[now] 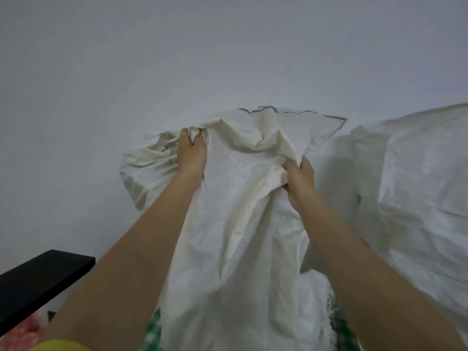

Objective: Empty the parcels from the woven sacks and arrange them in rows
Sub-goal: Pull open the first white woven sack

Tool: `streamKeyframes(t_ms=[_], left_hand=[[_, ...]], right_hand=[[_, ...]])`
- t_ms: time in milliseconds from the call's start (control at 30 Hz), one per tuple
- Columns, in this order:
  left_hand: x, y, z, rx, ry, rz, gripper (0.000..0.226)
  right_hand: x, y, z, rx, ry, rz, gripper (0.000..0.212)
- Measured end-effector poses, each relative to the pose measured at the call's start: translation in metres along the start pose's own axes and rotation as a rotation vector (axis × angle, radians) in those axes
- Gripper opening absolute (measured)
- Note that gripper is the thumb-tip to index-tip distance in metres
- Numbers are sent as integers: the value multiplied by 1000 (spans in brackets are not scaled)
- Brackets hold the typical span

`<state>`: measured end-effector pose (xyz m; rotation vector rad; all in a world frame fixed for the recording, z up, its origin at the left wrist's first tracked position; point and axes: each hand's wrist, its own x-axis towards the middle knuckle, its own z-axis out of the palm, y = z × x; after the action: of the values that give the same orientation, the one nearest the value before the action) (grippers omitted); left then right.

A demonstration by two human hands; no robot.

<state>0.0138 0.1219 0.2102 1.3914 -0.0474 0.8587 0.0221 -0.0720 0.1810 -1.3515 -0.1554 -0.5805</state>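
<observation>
No legible text on anything.

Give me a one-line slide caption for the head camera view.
Both hands, left hand and right hand, grip a cream woven sack lifted against a white wall; second sack alongside.

**One head cam, facing a wall**

Single view only, so no 2nd cam and no shared area. Head-worn, wide-angle, pointed fwd and roughly level at a pale wall point(228, 59), w/ both forearms reaching in from the bottom edge. Close range: left hand point(191, 153) and right hand point(300, 182) sit mid-frame on a cream woven sack point(240, 211) held up in front of the lens. Edges bend, e.g. black shelf point(43, 279) lower left.
</observation>
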Motion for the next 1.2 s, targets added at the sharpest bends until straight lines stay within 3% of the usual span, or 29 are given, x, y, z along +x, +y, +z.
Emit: streamKeyframes(t_ms=[100, 200, 233, 267, 333, 500, 600, 700, 833, 1067, 1200], left_hand=[[1, 14, 8, -32, -53, 59, 19], [-5, 4, 10, -81, -128, 20, 13], [-9, -7, 11, -65, -148, -14, 24], [-16, -19, 10, -41, -178, -43, 31], [-32, -52, 7, 35, -252, -66, 22], [-93, -146, -6, 353, -439, -208, 16], [-118, -177, -10, 410, -536, -253, 15], [-130, -193, -11, 382, -502, -259, 15], [-140, -201, -17, 352, -440, -308, 12], [-146, -211, -28, 288, -355, -324, 10], [-147, -209, -37, 312, -394, -237, 7]], right_hand=[[-5, -10, -5, -84, 120, -120, 12], [-17, -3, -21, -199, 241, -238, 4], [-22, 7, -29, -245, 272, -231, 4], [-25, 21, -37, -294, 289, -195, 8], [-31, 59, -53, -409, 288, -42, 18], [-66, 162, -103, -775, 97, 571, 70], [-87, 187, -120, -836, 25, 624, 82], [-98, 185, -125, -851, 46, 484, 89], [-109, 173, -116, -982, 38, 82, 87], [-109, 162, -82, -1228, -237, -408, 83], [-110, 165, -61, -1400, -500, -426, 92]])
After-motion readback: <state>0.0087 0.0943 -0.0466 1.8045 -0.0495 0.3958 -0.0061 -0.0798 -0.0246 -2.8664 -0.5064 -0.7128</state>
